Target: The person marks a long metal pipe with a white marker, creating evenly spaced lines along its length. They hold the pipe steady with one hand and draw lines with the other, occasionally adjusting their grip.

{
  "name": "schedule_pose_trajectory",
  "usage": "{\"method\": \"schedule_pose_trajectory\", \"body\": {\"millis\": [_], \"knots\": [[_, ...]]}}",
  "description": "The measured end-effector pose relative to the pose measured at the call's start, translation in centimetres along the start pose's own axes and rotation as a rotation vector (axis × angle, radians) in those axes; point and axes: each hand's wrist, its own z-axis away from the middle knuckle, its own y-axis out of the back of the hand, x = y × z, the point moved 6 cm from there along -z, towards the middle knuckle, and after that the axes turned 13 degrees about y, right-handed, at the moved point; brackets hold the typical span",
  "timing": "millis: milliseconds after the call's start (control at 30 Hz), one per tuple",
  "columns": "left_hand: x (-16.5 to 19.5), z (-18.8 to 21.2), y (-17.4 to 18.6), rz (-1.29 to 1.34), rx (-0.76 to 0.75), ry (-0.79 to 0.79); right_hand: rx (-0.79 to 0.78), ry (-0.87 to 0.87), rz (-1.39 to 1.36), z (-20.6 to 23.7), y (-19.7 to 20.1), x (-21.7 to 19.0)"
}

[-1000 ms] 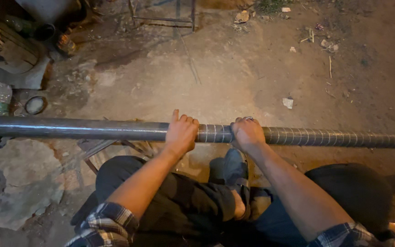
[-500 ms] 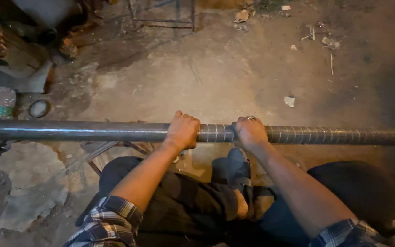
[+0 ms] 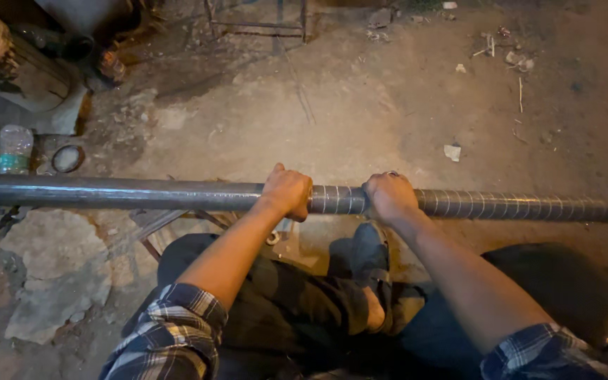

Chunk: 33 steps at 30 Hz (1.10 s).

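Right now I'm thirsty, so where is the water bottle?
In the head view, the plastic water bottle stands at the far left on the ground, just beyond the long metal pipe, beside a small round tin.

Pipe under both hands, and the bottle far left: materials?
Pipe: apparently steel, dull grey, with a long highlight; ringed bands right of the left hand and past the right hand, wrap or ridges unclear. Bottle: likely clear plastic, see-through.

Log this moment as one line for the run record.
left hand: gripping metal pipe | right hand: gripping same pipe, close beside left | pipe: horizontal above lap, ringed marks right of hands | plastic bottle: upright, far left
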Motion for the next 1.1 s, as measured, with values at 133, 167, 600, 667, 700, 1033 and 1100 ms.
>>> {"method": "schedule_pose_trajectory", "body": {"millis": [133, 167, 600, 667, 700, 1033, 1100], "knots": [[0.2, 0.7, 0.2, -0.044, 0.113, 0.012, -0.012, 0.004, 0.001, 0.0, 0.3, 0.0], [0.4, 1.3, 0.1, -0.037, 0.217, 0.012, -0.013, 0.005, 0.0, 0.0, 0.3, -0.1], [0.7, 1.1, -0.4, 0.003, 0.182, 0.01, -0.022, 0.016, 0.008, 0.0, 0.0, -0.2], [0.6, 1.2, -0.1, -0.003, 0.15, -0.007, -0.021, 0.015, 0.004, 0.1, 0.0, -0.2], [0.7, 1.1, 0.1, -0.004, 0.133, -0.012, -0.02, 0.018, 0.003, 0.1, 0.0, -0.2], [0.2, 0.1, 1.1, 0.05, -0.15, 0.003, -0.024, 0.017, 0.0, 0.2, 0.3, -0.1], [0.0, -0.2, 1.2, 0.061, -0.253, 0.022, -0.022, 0.019, 0.0, 0.1, 0.3, -0.2]]}}
